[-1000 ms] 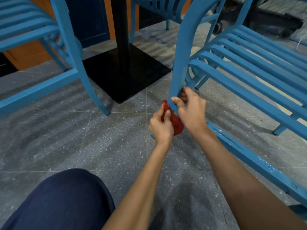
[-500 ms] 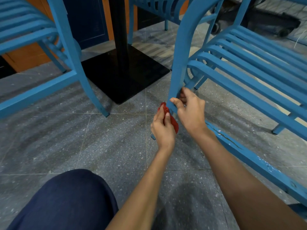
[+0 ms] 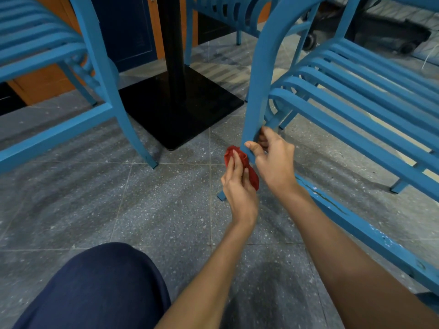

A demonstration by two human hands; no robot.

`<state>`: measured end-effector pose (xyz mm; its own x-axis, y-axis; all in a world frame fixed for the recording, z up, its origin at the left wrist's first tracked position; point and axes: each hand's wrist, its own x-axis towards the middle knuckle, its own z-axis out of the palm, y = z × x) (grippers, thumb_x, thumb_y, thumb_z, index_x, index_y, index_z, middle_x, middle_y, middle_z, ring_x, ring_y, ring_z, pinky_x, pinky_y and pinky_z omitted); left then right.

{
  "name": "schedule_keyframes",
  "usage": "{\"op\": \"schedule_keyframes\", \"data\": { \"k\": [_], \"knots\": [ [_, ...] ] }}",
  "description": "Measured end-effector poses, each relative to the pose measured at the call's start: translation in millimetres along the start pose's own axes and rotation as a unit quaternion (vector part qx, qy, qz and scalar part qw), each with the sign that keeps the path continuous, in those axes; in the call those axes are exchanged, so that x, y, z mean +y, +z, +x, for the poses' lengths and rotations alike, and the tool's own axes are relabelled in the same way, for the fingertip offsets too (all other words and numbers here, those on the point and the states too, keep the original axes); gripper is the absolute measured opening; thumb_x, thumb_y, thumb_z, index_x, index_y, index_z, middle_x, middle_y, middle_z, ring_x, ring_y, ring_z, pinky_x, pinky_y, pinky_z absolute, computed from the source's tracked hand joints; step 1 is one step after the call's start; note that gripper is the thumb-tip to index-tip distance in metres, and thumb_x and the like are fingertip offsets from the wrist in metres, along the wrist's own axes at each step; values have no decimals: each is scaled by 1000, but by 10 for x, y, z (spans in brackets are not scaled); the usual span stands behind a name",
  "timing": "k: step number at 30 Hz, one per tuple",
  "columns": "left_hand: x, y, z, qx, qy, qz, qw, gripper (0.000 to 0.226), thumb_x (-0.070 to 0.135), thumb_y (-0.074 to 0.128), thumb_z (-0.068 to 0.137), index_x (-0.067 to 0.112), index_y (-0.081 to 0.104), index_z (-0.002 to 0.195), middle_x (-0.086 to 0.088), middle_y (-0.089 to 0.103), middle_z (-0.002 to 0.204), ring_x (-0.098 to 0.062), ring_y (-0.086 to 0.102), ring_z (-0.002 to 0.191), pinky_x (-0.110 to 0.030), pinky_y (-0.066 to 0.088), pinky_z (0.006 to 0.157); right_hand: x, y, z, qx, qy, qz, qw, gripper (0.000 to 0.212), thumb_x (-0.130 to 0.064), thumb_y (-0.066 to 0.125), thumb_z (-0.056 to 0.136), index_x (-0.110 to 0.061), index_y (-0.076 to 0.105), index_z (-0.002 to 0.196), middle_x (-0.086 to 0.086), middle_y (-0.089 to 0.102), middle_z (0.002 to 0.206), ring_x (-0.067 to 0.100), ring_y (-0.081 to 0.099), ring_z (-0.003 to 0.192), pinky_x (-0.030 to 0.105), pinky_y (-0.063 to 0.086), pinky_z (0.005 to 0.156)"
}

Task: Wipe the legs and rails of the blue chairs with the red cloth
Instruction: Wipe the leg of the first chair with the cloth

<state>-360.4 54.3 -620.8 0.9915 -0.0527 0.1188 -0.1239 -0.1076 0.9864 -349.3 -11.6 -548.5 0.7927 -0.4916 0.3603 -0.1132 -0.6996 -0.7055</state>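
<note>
Head view: at frame centre the right hand (image 3: 273,162) curls thumb and fingers round the chair leg (image 3: 257,91) to steady it. Just left, the left hand (image 3: 238,188) pinches the bunched cloth (image 3: 253,179) against the leg's lower stretch. Best to fold the cloth round the leg, draw it down to the foot, then go along the scuffed rail (image 3: 356,224) at lower right. The black table base (image 3: 180,110) and a second chair (image 3: 99,74), upper left, crowd the reach
</note>
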Motion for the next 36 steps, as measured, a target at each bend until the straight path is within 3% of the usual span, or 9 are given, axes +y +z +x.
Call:
{"op": "schedule_keyframes", "data": {
  "k": [5, 9, 13, 18, 21, 24, 29, 33, 36],
  "knots": [
    [51, 3, -99, -2, 62, 13, 998, 51, 0, 50, 94, 14, 37, 142, 0, 39, 146, -8, 41, 116, -3, 29, 97, -11, -9, -9, 2, -1, 4, 1000, 18, -12, 67, 88, -3, 64, 103, 8, 69, 97, 8, 61, 82, -5, 37, 70],
    [-84, -53, 6, -21, 10, 8, 1000, 49, 1, 45, 96, 14, 37, 143, -1, 39, 147, 12, 34, 119, -2, 25, 99, -16, -18, -2, -2, 2, 1, 1000, 18, -12, 67, 88, -4, 64, 104, 8, 68, 96, 6, 58, 82, -7, 35, 69],
    [-47, -93, 34, -44, 50, 68, 995, 50, 3, 41, 95, 11, 34, 144, -1, 36, 149, -12, 34, 136, -27, 28, 111, 2, -7, 3, -3, 6, 1, 1000, 20, -13, 67, 88, -5, 64, 106, 7, 69, 98, 8, 60, 85, -7, 36, 70],
    [17, 6, -221, -49, 66, 73, 994, 44, 3, 44, 94, 4, 43, 139, -6, 41, 146, -17, 36, 134, -30, 30, 111, 15, 13, 14, 1, 6, 10, 1000, 19, -13, 67, 87, -5, 64, 105, 8, 69, 98, 11, 64, 87, -4, 39, 73],
    [41, 10, -243, -52, 37, 7, 998, 46, 0, 45, 95, 10, 42, 140, 5, 39, 143, -8, 36, 132, -10, 28, 105, 21, 18, 16, 5, 5, 12, 1000, 20, -13, 67, 88, -5, 64, 105, 8, 69, 99, 13, 66, 90, -2, 41, 75],
    [79, -25, -113, -35, 37, 19, 999, 48, 0, 42, 96, 11, 38, 143, 4, 37, 143, -5, 34, 131, 3, 20, 97, 26, 16, 18, 3, 0, 13, 1000, 19, -13, 67, 88, -5, 64, 105, 9, 69, 98, 14, 66, 89, 2, 43, 75],
    [128, -58, 45, 10, 44, 55, 997, 50, 1, 43, 95, 11, 36, 143, 0, 39, 147, -8, 36, 118, 6, 18, 91, 23, 21, 12, 7, -4, 17, 1000, 19, -13, 67, 87, -4, 64, 104, 8, 70, 96, 12, 64, 86, -3, 39, 71],
    [180, 29, -194, -10, 79, 11, 997, 48, -2, 49, 92, 9, 43, 139, 1, 38, 147, -10, 37, 123, 2, 26, 94, 29, 22, 11, 5, 1, 28, 1000, 17, -12, 66, 88, -5, 65, 103, 8, 69, 95, 12, 65, 86, -2, 40, 71],
    [89, 34, -118, 3, 68, 32, 997, 50, 1, 46, 93, 13, 42, 141, 0, 39, 147, -4, 35, 126, 1, 21, 98, 35, 32, 10, 6, -3, 23, 1000, 18, -13, 66, 88, -5, 64, 105, 8, 69, 95, 14, 65, 87, 1, 43, 73]
  ]
}}
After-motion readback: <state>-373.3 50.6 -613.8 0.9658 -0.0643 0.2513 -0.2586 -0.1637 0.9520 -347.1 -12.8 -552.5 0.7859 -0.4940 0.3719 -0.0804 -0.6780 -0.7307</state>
